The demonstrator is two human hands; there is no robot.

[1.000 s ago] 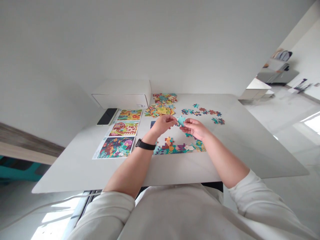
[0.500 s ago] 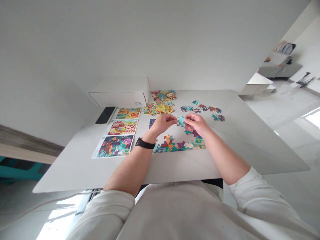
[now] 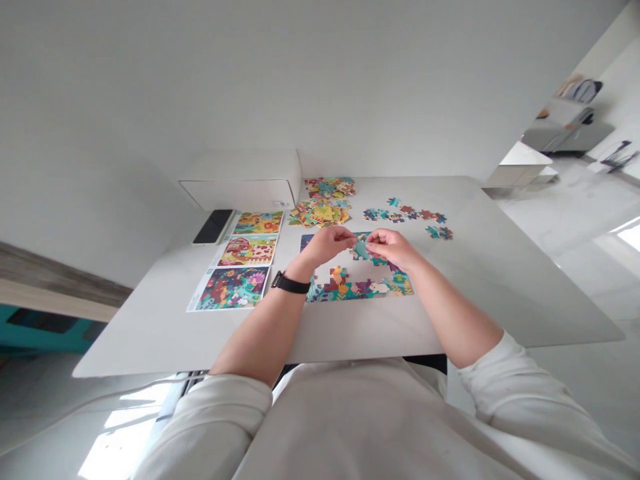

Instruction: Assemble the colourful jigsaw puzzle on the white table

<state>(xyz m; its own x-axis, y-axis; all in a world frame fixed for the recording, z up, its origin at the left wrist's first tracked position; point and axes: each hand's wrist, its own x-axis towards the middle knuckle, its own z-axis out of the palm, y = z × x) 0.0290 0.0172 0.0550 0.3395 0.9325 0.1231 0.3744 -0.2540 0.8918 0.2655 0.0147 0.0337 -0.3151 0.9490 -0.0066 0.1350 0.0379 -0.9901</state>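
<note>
Both hands meet over a partly built colourful jigsaw [image 3: 357, 289] on the white table [image 3: 480, 280]. My left hand [image 3: 327, 244], with a black watch on its wrist, and my right hand [image 3: 394, 247] pinch the same teal puzzle piece [image 3: 360, 250] between their fingertips, a little above the puzzle. Fingers of both hands are closed on that piece.
A pile of loose pieces [image 3: 323, 203] and a row of scattered pieces [image 3: 407, 217] lie farther back. Three picture cards [image 3: 240, 263] sit to the left, beside a black phone [image 3: 213, 226] and a white box [image 3: 245, 181] against the wall.
Both hands have lowered the teal piece slightly toward the jigsaw and turned it; the view shifted a little.
</note>
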